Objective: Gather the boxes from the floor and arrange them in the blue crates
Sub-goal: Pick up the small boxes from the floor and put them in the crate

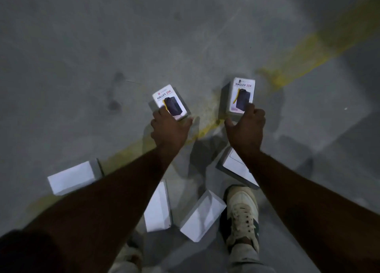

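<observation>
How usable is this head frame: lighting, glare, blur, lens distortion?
Head view: dim overall, grey floor murky; plain white boxes near the shoe glare to blank patches; "HALLEY 20K" stays readable on the boxes at the left hand and right hand; forearms underexposed; the yellow line is soft; wide-angle stretch at the edges.

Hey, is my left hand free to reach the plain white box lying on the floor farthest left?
Probably not yet: the left hand is already on a printed box. The plain white box lies uncovered beside that forearm, so nothing blocks it otherwise.
</observation>
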`<state>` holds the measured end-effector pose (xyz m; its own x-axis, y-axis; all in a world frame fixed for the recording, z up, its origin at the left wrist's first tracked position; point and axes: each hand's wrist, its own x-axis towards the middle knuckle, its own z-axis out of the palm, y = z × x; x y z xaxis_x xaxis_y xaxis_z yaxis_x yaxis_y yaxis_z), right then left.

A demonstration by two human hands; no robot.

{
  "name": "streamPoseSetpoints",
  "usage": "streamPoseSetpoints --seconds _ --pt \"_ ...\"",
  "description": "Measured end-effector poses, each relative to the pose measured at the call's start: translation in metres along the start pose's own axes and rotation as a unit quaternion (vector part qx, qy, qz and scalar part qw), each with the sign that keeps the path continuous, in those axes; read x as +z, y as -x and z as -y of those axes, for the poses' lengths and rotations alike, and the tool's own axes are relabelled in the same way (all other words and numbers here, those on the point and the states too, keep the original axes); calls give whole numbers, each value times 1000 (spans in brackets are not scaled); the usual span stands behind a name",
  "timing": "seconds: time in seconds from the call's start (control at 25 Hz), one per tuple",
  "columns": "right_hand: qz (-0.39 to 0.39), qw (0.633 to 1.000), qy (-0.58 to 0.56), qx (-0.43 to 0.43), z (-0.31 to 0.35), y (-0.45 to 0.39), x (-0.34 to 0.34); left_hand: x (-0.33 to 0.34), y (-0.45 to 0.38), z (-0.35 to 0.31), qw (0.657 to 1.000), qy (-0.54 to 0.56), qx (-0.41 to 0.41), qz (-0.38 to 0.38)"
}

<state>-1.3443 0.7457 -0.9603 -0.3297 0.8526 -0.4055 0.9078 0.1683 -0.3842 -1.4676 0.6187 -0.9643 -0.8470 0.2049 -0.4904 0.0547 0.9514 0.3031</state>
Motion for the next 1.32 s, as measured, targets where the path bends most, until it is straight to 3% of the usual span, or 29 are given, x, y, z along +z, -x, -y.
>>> streamPoseSetpoints --seconds 0.2,0.4,0.56,0.68,0.88,1.04,1.32 --pt "8 999 35 -5 -9 -67 42 38 -64 -11 999 27 -20 -5" --pt "8 1000 13 -6 -8 -81 55 53 -65 -10 998 15 -8 -55" --pt "115 993 -32 1 -6 -53 37 37 -34 -9 993 73 10 87" --pt "200 965 -157 66 3 -15 6 11 10 -27 951 221 -46 212" --pt "162 897 -371 177 31 60 -102 -77 97 -65 878 401 -130 228" --pt "198 822 -503 177 60 131 -231 -172 181 -115 853 436 -105 268" --pt "126 820 -542 133 86 212 -424 -324 333 -194 825 470 -20 313"
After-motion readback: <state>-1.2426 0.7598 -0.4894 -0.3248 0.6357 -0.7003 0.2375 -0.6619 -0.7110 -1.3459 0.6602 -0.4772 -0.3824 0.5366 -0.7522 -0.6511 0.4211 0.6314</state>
